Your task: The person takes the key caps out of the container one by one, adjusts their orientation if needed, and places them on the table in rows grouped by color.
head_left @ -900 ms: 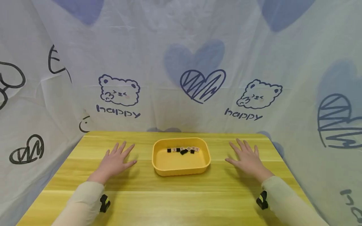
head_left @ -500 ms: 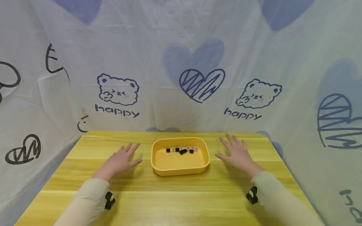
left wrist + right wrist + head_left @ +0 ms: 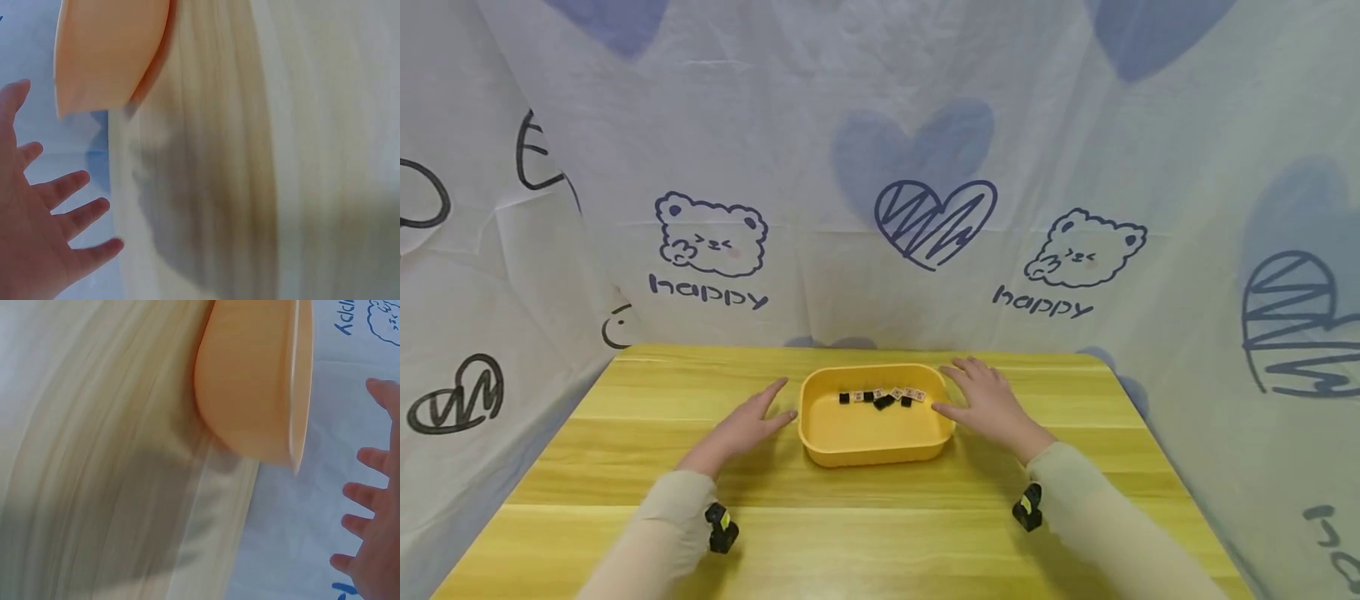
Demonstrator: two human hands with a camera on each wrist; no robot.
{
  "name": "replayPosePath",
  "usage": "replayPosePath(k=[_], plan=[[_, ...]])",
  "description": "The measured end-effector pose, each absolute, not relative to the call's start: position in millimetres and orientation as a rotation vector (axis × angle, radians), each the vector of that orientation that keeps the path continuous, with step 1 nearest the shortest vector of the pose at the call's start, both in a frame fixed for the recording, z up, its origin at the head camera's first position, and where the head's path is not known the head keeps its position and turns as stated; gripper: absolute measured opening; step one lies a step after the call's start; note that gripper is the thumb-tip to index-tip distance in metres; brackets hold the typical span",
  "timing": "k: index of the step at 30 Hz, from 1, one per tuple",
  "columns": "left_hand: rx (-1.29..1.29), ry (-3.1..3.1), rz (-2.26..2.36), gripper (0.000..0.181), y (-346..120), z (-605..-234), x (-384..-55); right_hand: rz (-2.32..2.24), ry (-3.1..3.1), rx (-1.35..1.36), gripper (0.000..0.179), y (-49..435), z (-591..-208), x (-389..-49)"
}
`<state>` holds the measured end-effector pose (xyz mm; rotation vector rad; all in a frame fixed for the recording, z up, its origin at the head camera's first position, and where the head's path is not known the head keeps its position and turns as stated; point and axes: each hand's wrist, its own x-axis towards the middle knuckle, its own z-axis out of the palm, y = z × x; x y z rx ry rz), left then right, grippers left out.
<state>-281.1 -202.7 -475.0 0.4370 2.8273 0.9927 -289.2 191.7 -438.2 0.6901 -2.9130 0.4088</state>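
Observation:
A yellow plastic tray [image 3: 872,457] with rounded corners stands on the wooden table, seen from outside in both wrist views. Along its back half lie several small black blocks [image 3: 884,402] and small white tiles [image 3: 909,392] with markings too small to read. My left hand [image 3: 741,429] is just left of the tray, fingers and thumb extended toward its side. On the other side, my right hand [image 3: 988,404] reaches over the tray's right rim in the head view, thumb tip overlapping the edge. In the wrist views, the left hand [image 3: 37,219] and right hand [image 3: 378,506] have spread fingers and hold nothing.
The yellow wood-grain table [image 3: 865,533] ends at a white cloth backdrop [image 3: 820,275] printed with hearts and bears, which also hangs along both sides. Each wrist carries a small black device, one on the left [image 3: 722,528] and one on the right [image 3: 1028,507].
Both hands have moved inward from the table's sides to the tray's left and right ends. The tray and the small pieces stay where they were.

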Motion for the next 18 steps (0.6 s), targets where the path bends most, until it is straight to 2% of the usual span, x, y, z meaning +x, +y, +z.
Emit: replayPosePath(k=[6, 12, 18], plan=[[0.351, 2.728, 1.263, 0.068, -187.6, -483.2, -276.6, 0.460, -2.936, 0.723, 0.058, 174.5, -438.0, -297.4], [0.266, 2.614, 1.537, 0.068, -173.1, -493.9, -267.7, 0.709, -2.967, 0.693, 0.041, 159.5, -436.1, -305.3], [0.234, 2.501, 1.678, 0.078, -160.7, -506.0, -258.2, 0.923, -3.019, 0.646, 0.040, 144.7, -436.1, -313.1]])
